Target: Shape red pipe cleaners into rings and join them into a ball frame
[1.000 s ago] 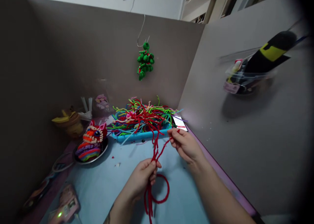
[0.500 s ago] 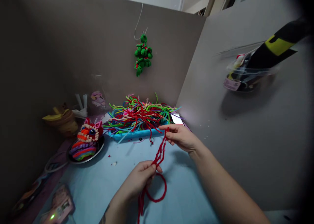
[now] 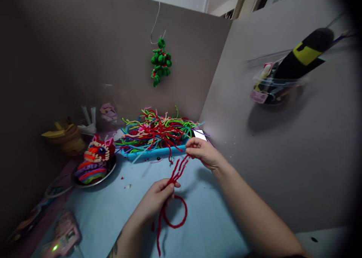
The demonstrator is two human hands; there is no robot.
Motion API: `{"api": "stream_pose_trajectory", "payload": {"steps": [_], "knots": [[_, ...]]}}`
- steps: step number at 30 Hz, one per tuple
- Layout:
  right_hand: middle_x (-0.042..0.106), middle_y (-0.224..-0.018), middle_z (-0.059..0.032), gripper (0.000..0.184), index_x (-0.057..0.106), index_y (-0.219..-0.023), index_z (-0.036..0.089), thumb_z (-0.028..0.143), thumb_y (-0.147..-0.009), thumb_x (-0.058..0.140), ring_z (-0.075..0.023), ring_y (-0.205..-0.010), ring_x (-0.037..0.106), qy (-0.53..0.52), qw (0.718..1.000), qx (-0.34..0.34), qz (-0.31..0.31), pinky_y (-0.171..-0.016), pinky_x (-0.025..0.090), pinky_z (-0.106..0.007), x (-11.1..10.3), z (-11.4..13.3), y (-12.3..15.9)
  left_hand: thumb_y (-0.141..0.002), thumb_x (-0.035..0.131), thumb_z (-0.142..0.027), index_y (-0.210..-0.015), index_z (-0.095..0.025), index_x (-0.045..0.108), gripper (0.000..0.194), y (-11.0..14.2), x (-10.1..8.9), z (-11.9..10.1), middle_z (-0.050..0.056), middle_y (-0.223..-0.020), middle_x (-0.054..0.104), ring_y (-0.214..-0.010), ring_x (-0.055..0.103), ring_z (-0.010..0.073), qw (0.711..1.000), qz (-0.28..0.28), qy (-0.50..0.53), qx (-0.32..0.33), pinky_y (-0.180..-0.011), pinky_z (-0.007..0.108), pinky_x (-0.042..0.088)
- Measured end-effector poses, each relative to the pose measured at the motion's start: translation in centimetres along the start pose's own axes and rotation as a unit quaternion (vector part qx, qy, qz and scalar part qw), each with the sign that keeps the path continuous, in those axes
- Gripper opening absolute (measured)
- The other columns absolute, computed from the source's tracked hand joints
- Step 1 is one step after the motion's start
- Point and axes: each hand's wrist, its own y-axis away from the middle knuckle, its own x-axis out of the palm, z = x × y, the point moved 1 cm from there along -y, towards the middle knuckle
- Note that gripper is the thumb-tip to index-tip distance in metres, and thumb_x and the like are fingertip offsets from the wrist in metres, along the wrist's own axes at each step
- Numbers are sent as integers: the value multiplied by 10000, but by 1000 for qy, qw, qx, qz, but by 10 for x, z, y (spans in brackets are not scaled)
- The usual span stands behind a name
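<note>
My left hand [image 3: 161, 194] is closed around a small bunch of red pipe cleaners [image 3: 177, 175] above the blue table. Several fuzzy ends fan out past its fingertips. Below the hand one length curls into a large round loop, and other tails hang toward the front. Up and to the right, my right hand [image 3: 202, 151] pinches the tip of one red strand, pulled straight between the two hands. Just behind my right hand stands a blue tray [image 3: 152, 152] heaped with red, green, pink and blue pipe cleaners [image 3: 164, 132].
A silver bowl [image 3: 110, 169] at left holds a colourful pipe-cleaner animal [image 3: 96, 156]. A pink glue gun [image 3: 63, 235] with a green light lies front left. A green ornament [image 3: 161, 62] hangs on the back panel; a clear holder with a black-and-yellow tool [image 3: 299, 58] hangs right.
The strand ends have spread apart; my right hand, which held the looped strands, now has just one tip. The whole view has shifted slightly.
</note>
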Motion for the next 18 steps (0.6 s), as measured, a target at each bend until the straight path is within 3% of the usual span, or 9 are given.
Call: {"api": "stream_pose_trajectory", "payload": {"steps": [7,14,18], "knots": [[574,-593,51,240,625,-776,184,262,-598,765,-97,-529,483,44,997,-55,-30,-506,368,-222,0,-4,-3,-719,659,-499,-885,-134,691,402,-2,-4,0,-52,-548,452,-458,299,70,1000,-12,15,20,-432,208,196],[556,-659,47,259,604,-799,213,313,-618,760,-100,-571,493,-46,987,-105,-111,-547,406,-223,12,-10,-5,-708,653,-482,-839,-136,656,369,-1,-1,-2,-44,-560,480,-440,368,71,998,-24,53,18,-444,204,261],[628,-839,-7,335,604,-905,236,483,-695,686,-143,-719,581,-156,974,-107,-128,-631,470,-261,10,-7,-6,-722,620,-480,-779,-146,617,339,-4,-5,-1,-66,-531,429,-425,331,65,994,-87,52,38,-431,200,244]]}}
